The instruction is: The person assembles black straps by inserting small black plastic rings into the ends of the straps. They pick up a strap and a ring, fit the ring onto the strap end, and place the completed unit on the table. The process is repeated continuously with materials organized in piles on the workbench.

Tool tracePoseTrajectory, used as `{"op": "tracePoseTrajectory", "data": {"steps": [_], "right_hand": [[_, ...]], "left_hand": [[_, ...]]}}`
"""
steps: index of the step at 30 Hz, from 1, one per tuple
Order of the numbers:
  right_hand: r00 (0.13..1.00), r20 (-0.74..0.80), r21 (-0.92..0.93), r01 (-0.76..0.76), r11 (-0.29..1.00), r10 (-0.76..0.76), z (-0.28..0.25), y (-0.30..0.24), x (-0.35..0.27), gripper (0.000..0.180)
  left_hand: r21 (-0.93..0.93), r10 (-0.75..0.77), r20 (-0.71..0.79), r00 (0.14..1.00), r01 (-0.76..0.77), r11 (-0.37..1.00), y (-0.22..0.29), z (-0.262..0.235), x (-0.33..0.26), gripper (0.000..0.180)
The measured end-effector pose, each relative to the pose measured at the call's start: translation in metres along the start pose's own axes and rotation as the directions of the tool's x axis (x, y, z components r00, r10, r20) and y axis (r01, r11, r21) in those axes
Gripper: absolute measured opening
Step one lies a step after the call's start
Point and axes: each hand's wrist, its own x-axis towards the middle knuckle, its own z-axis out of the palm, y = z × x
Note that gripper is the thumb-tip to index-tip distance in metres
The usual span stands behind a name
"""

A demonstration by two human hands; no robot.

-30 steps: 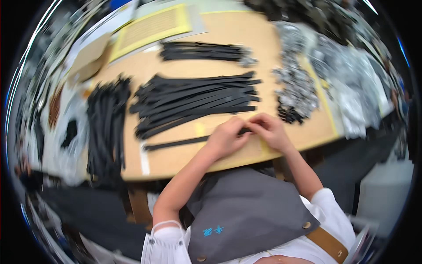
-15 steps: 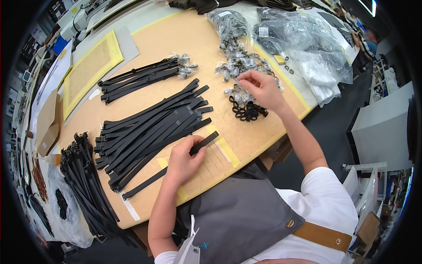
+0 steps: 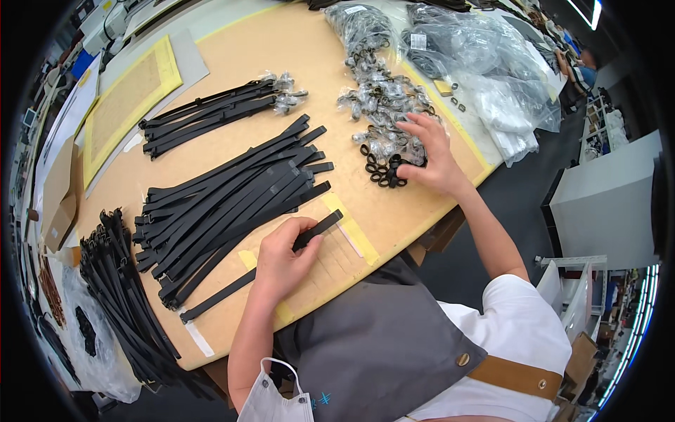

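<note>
One black strap [image 3: 260, 271] lies along the near edge of the counter [image 3: 232, 84], and your left hand [image 3: 281, 264] is closed on its middle, pinning it against the yellow tape marks [image 3: 348, 228]. Your right hand [image 3: 432, 158] rests with fingers spread over a heap of small black rings [image 3: 385, 171], just beside the bagged buckles [image 3: 383, 98]. A fan of black straps [image 3: 225, 204] lies left of the held one.

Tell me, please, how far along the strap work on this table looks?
Looks done: a small bundle of straps with hardware at one end. In hand: the left hand pins one black strap at the table edge; the right hand reaches into black rings. Left: the big pile of bare straps.
</note>
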Motion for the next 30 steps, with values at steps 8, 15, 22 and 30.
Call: {"op": "tracePoseTrajectory", "data": {"steps": [8, 15, 22, 30], "right_hand": [[0.988, 0.138, -0.147, 0.093, 0.985, -0.073, 0.026, 0.019, 0.023, 0.081], [0.993, -0.067, 0.06, 0.097, 0.993, -0.093, 0.024, 0.03, 0.029, 0.063], [0.886, -0.459, 0.204, 0.041, 0.978, 0.058, -0.03, 0.039, 0.002, 0.032], [0.792, -0.297, 0.444, -0.38, 0.812, 0.533, -0.126, 0.158, 0.072, 0.043]], "left_hand": [[0.013, -0.023, -0.011, 1.0, 0.024, 1.0, -0.001, 0.004, -0.001, 0.021], [-0.009, -0.021, -0.022, 1.0, 0.021, 1.0, -0.001, 0.007, 0.003, 0.023], [0.015, -0.032, -0.024, 0.999, 0.032, 0.999, -0.004, 0.009, -0.003, 0.024], [-0.043, -0.112, -0.026, 0.993, 0.111, 0.993, -0.005, 0.015, -0.002, 0.023]]}}
